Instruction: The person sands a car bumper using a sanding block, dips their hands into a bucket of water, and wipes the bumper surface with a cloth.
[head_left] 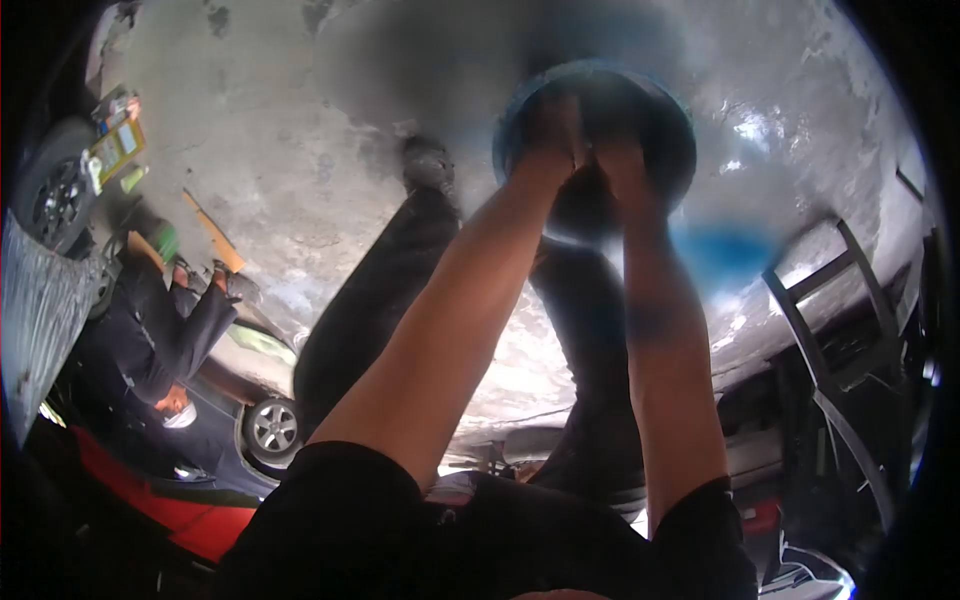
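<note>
A dark round basin [672, 135] with a bluish rim stands on the concrete floor in front of my legs. Both arms reach down into it. My left hand [552, 128] is inside its left half, with some fingers stretched forward but smeared. My right hand [618, 158] is just beside it, near the middle of the basin, and its fingers are lost in shadow. Blur and darkness hide whatever lies in the basin, so I cannot make out anything held. One black shoe [428, 162] shows to the left of the basin.
Another person [150, 325] in dark clothes crouches at the left, near a wooden strip [214, 232] and a loose wheel [58, 200]. A car wheel [272, 428] is behind. On the right stands a dark metal frame [840, 265]. The grey floor [270, 110] looks wet in places.
</note>
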